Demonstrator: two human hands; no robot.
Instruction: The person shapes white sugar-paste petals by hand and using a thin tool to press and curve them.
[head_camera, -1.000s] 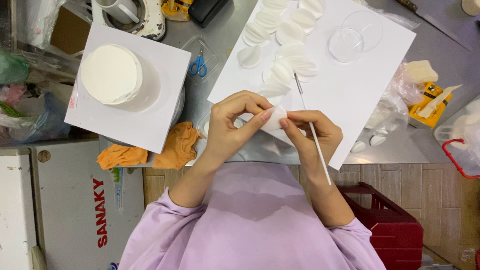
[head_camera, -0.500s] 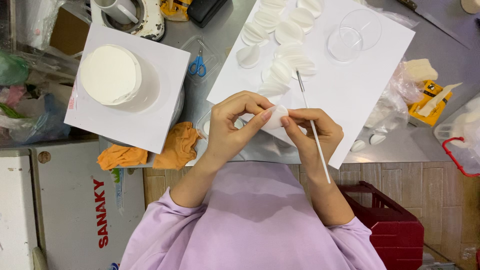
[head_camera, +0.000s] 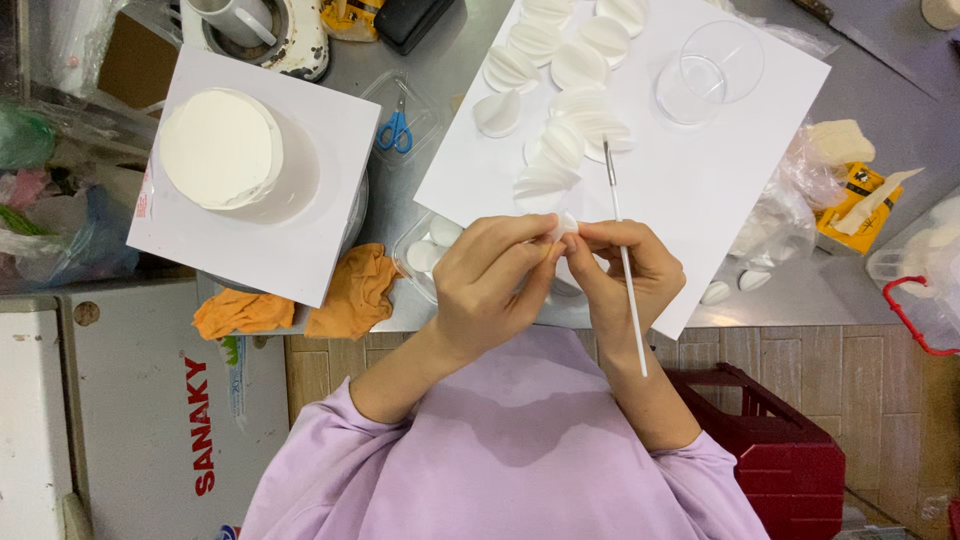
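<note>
My left hand (head_camera: 492, 285) and my right hand (head_camera: 625, 272) meet over the near edge of a white board (head_camera: 700, 170). Both pinch a small white folded disc (head_camera: 563, 226) between their fingertips. A thin white brush (head_camera: 626, 270) lies along my right hand, tucked in its fingers, tip pointing away from me. Several folded white discs (head_camera: 565, 145) lie in rows on the board beyond my hands. A clear round dish (head_camera: 708, 72) stands on the board at the far right.
A white round cake (head_camera: 222, 150) sits on a square white board at left. Blue scissors (head_camera: 397, 130) lie in a clear tray. Orange cloths (head_camera: 300, 305) hang at the counter's edge. A red crate (head_camera: 770, 450) stands below right, a white freezer (head_camera: 120, 420) below left.
The fingers of both hands have closed tighter around the small white disc, hiding more of it. The arms have stayed in place.
</note>
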